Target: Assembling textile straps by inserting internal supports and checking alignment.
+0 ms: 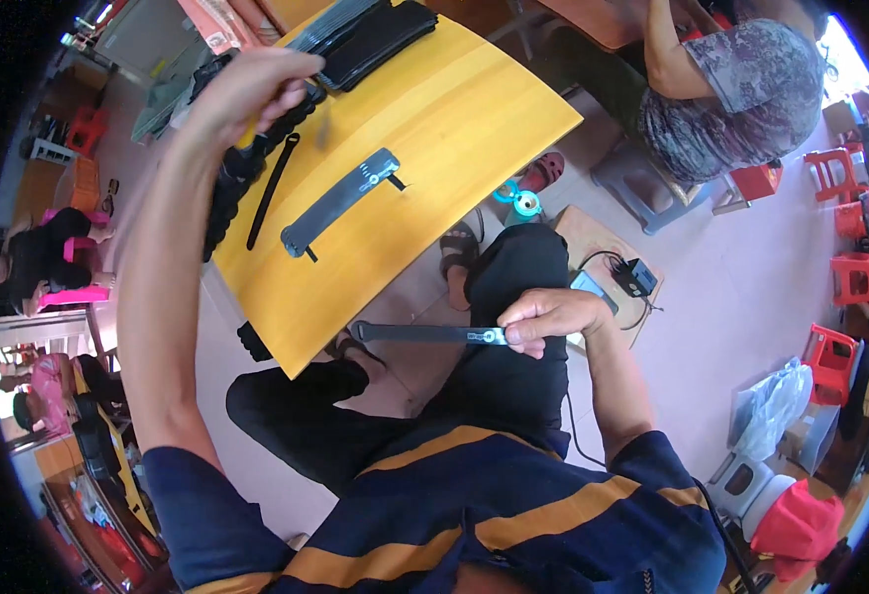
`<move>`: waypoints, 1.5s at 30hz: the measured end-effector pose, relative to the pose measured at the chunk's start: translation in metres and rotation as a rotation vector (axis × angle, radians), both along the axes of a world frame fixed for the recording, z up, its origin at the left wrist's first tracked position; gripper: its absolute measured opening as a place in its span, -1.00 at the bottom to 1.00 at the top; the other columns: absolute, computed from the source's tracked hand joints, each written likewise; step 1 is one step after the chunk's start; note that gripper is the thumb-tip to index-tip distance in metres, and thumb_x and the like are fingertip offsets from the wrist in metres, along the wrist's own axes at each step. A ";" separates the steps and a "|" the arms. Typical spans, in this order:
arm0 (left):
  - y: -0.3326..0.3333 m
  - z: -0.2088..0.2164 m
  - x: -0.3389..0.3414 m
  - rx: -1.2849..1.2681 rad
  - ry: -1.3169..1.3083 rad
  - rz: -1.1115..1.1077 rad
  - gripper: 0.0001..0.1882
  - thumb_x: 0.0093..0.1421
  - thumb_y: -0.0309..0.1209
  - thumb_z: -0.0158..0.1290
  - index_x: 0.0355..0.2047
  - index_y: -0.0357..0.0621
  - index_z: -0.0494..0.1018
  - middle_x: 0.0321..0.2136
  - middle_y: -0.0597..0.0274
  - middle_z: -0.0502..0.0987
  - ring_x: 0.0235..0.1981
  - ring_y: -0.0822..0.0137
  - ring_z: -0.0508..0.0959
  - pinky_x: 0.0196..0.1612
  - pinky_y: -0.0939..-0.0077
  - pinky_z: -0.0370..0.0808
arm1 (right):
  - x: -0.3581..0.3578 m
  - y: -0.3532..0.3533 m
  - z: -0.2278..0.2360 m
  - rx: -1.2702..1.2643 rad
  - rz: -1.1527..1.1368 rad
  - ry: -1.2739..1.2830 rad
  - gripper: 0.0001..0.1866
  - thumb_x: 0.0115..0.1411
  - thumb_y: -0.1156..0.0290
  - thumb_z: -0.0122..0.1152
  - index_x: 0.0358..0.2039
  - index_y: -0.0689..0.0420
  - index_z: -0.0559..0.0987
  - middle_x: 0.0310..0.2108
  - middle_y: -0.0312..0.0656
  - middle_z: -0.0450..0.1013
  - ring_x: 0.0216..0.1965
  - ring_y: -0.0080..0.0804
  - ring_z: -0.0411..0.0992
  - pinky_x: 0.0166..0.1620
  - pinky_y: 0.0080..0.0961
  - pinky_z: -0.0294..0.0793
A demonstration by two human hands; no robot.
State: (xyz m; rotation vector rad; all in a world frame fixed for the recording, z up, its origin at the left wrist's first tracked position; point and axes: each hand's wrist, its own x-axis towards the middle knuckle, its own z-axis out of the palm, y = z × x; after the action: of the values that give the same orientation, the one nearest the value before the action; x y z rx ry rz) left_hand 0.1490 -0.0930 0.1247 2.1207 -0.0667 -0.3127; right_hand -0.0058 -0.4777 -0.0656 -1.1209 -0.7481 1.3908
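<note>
My right hand (553,319) is closed on one end of a black strap (409,334), which stretches out to the left over my lap, with a white print near my fingers. Over the table's far left corner, my left hand (261,91) is raised with its fingers curled; what they hold, if anything, I cannot make out. Something yellow (247,137) shows just below that hand, by a row of black straps (224,203) along the table's left edge. A flat bundle of black straps (333,208) lies mid-table, a thin strap end sticking out at each end. Beside it lies a single black strap (274,193).
The yellow wooden table (474,109) carries black straps in clear plastic (375,45) at its far edge. A person (726,94) sits at the far right. Right of my knee, a board (593,238) on the floor bears a black adapter (636,278). Red stools (830,361) stand farther right.
</note>
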 end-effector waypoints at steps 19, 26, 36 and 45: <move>-0.048 -0.114 0.072 -0.076 0.053 0.091 -0.63 0.39 -0.13 0.03 -0.52 -0.04 0.41 -0.62 0.41 0.46 -0.73 0.57 0.29 -0.73 0.59 0.21 | 0.003 -0.003 -0.008 0.101 -0.051 0.063 -0.50 0.51 0.13 -0.01 -0.51 0.21 0.46 -0.61 -0.30 0.38 -0.51 -0.50 0.43 -0.37 -0.50 0.41; -0.017 -0.158 0.060 0.173 0.226 0.237 -0.63 0.30 -0.10 0.11 -0.52 -0.07 0.43 -0.69 0.37 0.43 -0.78 0.49 0.30 -0.75 0.47 0.22 | 0.002 -0.001 -0.003 0.059 -0.072 0.049 -0.51 0.51 0.13 -0.01 -0.51 0.20 0.46 -0.61 -0.31 0.38 -0.51 -0.51 0.42 -0.37 -0.51 0.40; -0.018 -0.067 -0.101 0.152 -0.153 -0.166 -0.70 0.17 -0.33 0.30 -0.13 -0.19 0.58 -0.40 0.26 0.59 -0.38 0.47 0.52 -0.29 0.53 0.46 | -0.009 0.010 0.012 -0.005 -0.137 -0.035 -0.54 0.49 0.13 0.01 -0.50 0.18 0.46 -0.61 -0.35 0.34 -0.54 -0.60 0.37 -0.40 -0.58 0.37; -0.050 -0.099 -0.280 0.231 -0.332 -0.226 -0.66 0.08 -0.36 0.30 -0.11 -0.07 0.58 -0.29 0.07 0.65 -0.25 -0.06 0.63 -0.21 0.19 0.57 | -0.037 0.085 0.053 -0.014 -0.238 -0.049 -0.54 0.47 0.11 0.06 -0.52 0.15 0.44 -0.62 -0.38 0.32 -0.57 -0.62 0.34 -0.43 -0.61 0.36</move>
State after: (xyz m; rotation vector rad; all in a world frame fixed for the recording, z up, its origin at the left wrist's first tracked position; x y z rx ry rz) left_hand -0.1309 -0.1429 0.0262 2.3813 -0.4873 -0.1003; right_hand -0.0427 -0.3932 -0.0123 -1.2167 -0.6185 1.1732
